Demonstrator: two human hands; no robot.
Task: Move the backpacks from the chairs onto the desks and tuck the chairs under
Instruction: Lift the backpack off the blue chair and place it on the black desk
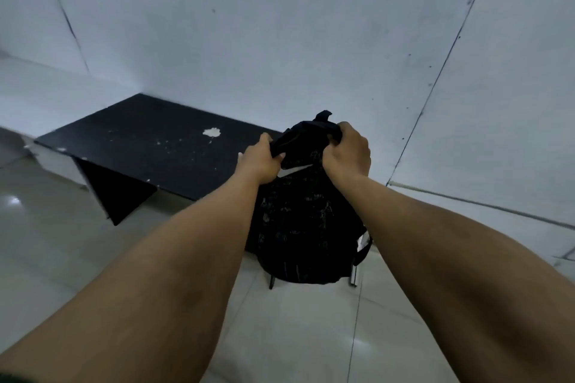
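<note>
A white wall point(280, 25) and a pale tiled floor point(295, 336) frame the scene, with a black desk point(149, 146) standing against the wall, its top marked by white chips and spots. In front of the desk's right end hangs a black patterned backpack point(298, 218), held up by its top; whether its base rests on anything cannot be told, since the bag hides what lies beneath, and only thin dark and pale legs point(354, 274), probably of the chair, show below it. The left hand point(261, 162) grips the bag's upper left edge, fingers curled into the fabric. The right hand point(348, 152) clutches the top right, near the carry loop point(323, 116). The step in hand looks like the lift of the backpack towards the desk. The next move calls for carrying it forward and left over the desk's edge, then setting it down on a bare part of the top.
</note>
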